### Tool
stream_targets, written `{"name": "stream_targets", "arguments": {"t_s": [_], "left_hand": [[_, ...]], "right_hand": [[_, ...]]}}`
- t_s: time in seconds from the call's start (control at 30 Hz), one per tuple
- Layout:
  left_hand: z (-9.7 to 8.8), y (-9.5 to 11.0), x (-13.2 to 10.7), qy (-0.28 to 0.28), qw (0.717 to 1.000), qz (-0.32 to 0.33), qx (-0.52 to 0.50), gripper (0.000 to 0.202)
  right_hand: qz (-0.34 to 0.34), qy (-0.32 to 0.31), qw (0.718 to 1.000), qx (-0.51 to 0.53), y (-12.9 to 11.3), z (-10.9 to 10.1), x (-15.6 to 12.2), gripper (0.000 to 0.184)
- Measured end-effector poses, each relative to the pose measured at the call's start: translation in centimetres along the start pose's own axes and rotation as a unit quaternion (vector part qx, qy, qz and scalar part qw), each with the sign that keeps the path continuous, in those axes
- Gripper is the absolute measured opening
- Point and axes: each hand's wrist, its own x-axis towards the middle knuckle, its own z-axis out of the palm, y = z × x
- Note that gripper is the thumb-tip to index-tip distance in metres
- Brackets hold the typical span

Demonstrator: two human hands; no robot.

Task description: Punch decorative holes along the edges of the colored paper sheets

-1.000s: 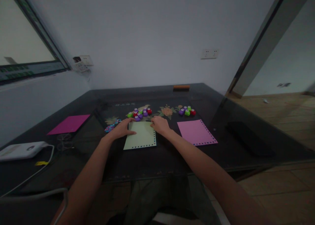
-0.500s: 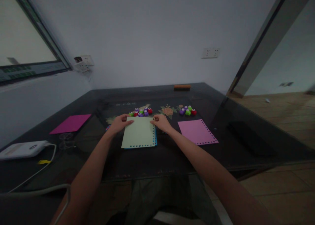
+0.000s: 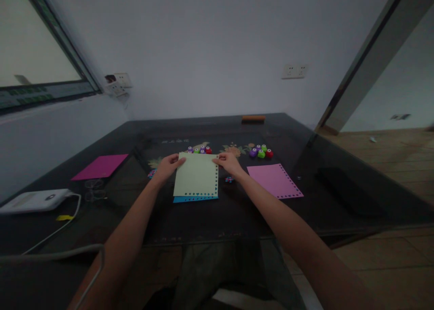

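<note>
A pale yellow-green sheet of paper (image 3: 195,175), with small shapes punched along its right and bottom edges, is held by its two upper corners. My left hand (image 3: 168,166) pinches the upper left corner, thumb on top. At the upper right corner, my right hand (image 3: 229,161) grips the sheet in the same way. Beneath it a blue sheet (image 3: 195,199) with punched holes shows along the bottom. Behind the paper's top edge sit several small craft punches (image 3: 200,150) in purple, green and red, partly hidden by the sheet.
Right of the hands lies a pink punched sheet (image 3: 274,181), with more craft punches (image 3: 261,151) behind it. A magenta sheet (image 3: 100,166), glasses (image 3: 94,190) and a white power bank with cable (image 3: 37,201) are at the left. A brown block (image 3: 253,118) rests at the back.
Both hands have moved the pale sheet slightly up and away, uncovering more of the blue sheet at the bottom. A small patterned piece now shows beside my right wrist.
</note>
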Motion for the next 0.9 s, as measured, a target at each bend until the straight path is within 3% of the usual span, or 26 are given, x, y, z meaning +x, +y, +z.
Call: {"name": "stream_targets", "arguments": {"t_s": [0.17,0.4,0.67,0.9], "left_hand": [[0.7,0.7,-0.4,-0.017,0.997,-0.005,-0.080,0.044],[1.4,1.1,-0.9,-0.030,0.998,-0.008,-0.059,0.034],[1.9,1.5,-1.2,-0.109,0.990,-0.025,-0.084,0.033],[2.3,2.2,-1.8,-0.143,0.987,0.012,-0.072,0.033]], "right_hand": [[0.010,0.035,0.997,0.069,0.5,-0.5,0.6,0.022],[0.010,0.075,0.991,0.114,0.0,-1.4,0.5,0.020],[0.005,0.112,0.982,0.152,-0.5,-2.5,0.6,0.024],[-0.002,0.138,0.975,0.172,-0.4,-3.2,0.9,0.028]]}}
